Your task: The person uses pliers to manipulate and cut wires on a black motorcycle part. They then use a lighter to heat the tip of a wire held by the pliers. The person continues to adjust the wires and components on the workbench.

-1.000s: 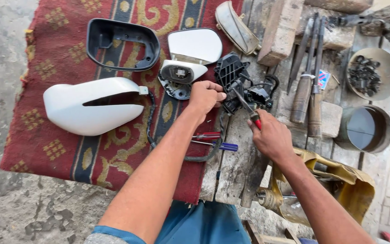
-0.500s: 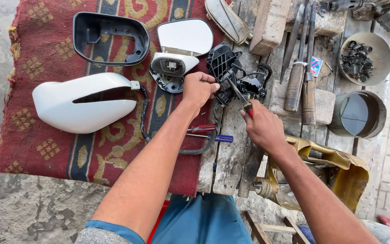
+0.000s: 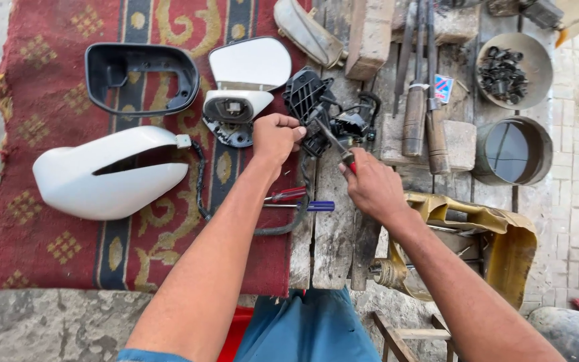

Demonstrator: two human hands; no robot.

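My left hand [image 3: 277, 136] is closed on the edge of a black plastic mirror mechanism [image 3: 311, 100] with wires, which lies on the wooden bench. My right hand [image 3: 368, 186] grips a red-handled screwdriver [image 3: 335, 145] whose tip points into that mechanism. Just left of it lies a white mirror base with its glass [image 3: 249, 65] turned up. A white mirror cover [image 3: 112, 173] and a black mirror frame [image 3: 141, 75] rest on the red patterned rug [image 3: 28, 134].
Two screwdrivers, one red and one blue [image 3: 301, 200], lie under my left forearm. Wooden-handled tools [image 3: 422, 117], a bowl of black bolts [image 3: 512, 69], a round tin [image 3: 510, 151] and a wood block [image 3: 368, 30] sit on the bench. A yellow container [image 3: 494, 231] stands at right.
The view has shifted slightly. Both hands stay on the black mechanism, and the screwdriver keeps its place with only small movement.
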